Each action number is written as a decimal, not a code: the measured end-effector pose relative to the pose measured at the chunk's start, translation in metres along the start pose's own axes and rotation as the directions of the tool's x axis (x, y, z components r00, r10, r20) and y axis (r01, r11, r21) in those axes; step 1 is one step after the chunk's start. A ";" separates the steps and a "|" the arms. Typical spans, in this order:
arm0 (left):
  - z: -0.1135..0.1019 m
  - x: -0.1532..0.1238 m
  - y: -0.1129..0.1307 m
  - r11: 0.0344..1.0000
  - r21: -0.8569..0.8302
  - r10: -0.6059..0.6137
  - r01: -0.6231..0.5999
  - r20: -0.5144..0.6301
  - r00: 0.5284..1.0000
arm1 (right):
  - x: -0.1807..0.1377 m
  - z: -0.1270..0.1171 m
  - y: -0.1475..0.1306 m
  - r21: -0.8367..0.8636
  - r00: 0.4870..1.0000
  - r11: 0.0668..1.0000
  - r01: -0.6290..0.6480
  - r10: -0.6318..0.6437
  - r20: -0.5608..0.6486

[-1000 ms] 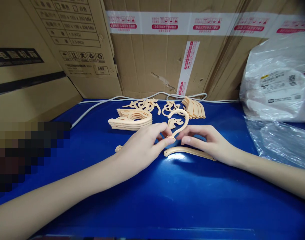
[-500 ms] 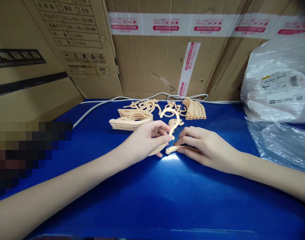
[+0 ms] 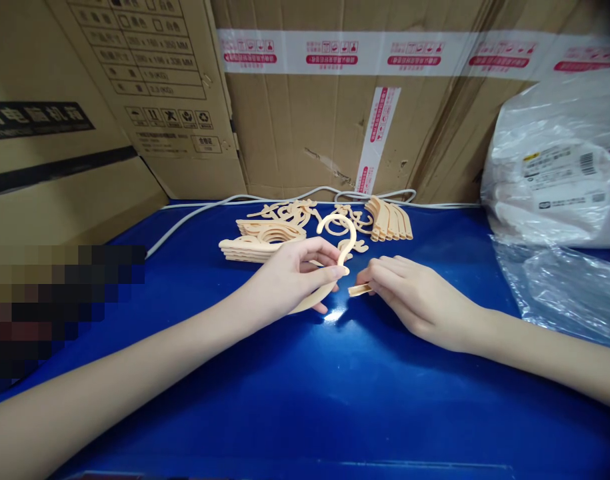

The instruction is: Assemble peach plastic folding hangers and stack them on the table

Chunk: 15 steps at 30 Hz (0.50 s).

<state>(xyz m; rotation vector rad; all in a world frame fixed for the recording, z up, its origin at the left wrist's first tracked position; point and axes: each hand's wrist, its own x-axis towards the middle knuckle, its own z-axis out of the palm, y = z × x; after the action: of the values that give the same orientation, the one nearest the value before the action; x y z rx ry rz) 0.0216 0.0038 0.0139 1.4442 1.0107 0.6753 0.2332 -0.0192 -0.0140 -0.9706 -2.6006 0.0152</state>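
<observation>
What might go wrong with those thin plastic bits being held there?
The thin hook piece, pinched at its foot by the left hand, might bend or snap if forced. The peach strip, held by fingertips of the right hand, might slip and drop onto the blue table.

Bare blue table (image 3: 305,400) fills the lower frame. At centre the left hand (image 3: 289,277), pinching a hook (image 3: 342,230), nearly meets the right hand (image 3: 415,297), pinching a strip (image 3: 359,289). Behind them, part piles (image 3: 265,240), cable (image 3: 185,217) and boxes (image 3: 305,133) block; bags (image 3: 555,187) at right.
</observation>
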 end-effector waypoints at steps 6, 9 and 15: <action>-0.001 0.000 -0.001 1.000 0.009 0.008 -0.007 -0.004 1.000 | 0.000 0.000 0.002 -0.017 0.997 1.000 0.019 -0.020 -0.072; -0.001 0.000 -0.002 1.000 0.006 0.014 -0.014 0.005 1.000 | 0.000 0.000 0.002 0.004 0.996 1.000 0.011 -0.011 -0.087; -0.002 0.001 -0.002 1.000 -0.006 0.028 -0.028 0.014 0.999 | -0.003 0.004 0.001 0.079 0.997 0.994 -0.079 0.078 0.017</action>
<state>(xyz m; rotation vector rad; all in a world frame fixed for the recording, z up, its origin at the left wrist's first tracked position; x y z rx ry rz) 0.0203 0.0054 0.0118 1.4584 0.9777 0.6870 0.2351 -0.0200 -0.0189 -1.0466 -2.5518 0.1451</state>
